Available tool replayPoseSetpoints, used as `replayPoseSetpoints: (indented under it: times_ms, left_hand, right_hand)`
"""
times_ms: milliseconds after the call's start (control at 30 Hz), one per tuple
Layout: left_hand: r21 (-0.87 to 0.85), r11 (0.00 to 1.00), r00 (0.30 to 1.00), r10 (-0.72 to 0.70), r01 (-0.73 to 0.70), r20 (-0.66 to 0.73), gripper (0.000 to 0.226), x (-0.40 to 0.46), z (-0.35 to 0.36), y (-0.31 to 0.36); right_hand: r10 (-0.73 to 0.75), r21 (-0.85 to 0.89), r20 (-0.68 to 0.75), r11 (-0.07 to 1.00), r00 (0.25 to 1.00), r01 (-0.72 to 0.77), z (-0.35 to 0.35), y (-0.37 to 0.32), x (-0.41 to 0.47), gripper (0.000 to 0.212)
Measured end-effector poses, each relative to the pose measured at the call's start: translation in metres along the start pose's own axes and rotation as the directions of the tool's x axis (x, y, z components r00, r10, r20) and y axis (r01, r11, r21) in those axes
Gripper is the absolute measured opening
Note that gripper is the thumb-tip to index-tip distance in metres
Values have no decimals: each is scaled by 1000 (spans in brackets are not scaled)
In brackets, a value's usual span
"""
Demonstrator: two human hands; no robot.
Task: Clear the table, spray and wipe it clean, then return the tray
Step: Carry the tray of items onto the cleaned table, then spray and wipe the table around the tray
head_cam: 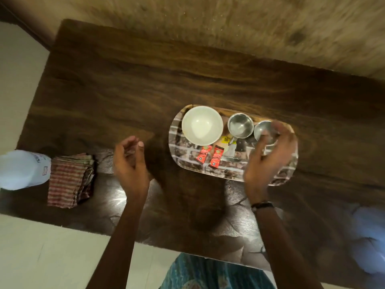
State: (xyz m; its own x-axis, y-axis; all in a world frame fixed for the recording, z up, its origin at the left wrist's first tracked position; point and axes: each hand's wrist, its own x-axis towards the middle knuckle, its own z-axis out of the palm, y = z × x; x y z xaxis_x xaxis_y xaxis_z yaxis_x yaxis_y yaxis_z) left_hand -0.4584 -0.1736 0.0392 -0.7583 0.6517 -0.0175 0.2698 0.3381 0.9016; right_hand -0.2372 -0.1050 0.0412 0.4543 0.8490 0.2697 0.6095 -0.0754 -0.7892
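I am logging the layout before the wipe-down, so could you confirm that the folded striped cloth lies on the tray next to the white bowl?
Not quite: the head view shows the folded striped cloth lying on the table, beside the white bottle, well apart from the tray. The white bowl does stand on the tray.

right hand (268, 157) motion-blurred, covers part of right steel cup (263, 131); bottle (23, 170) cut by left edge; yellow packet (226, 140) print unreadable.

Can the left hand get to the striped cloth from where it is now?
Probably yes. The left hand hovers open and holds nothing, and only bare table lies between it and the striped cloth; the white bottle stands beyond.
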Motion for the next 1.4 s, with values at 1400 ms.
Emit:
replayPoseSetpoints:
  times_ms: [1400]
  left_hand:
    - [-97,980,973,155,-173,-170,33,162,-221,-97]
  right_hand:
    - [-426,460,856,370,-292,807,187,-153,-226,50]
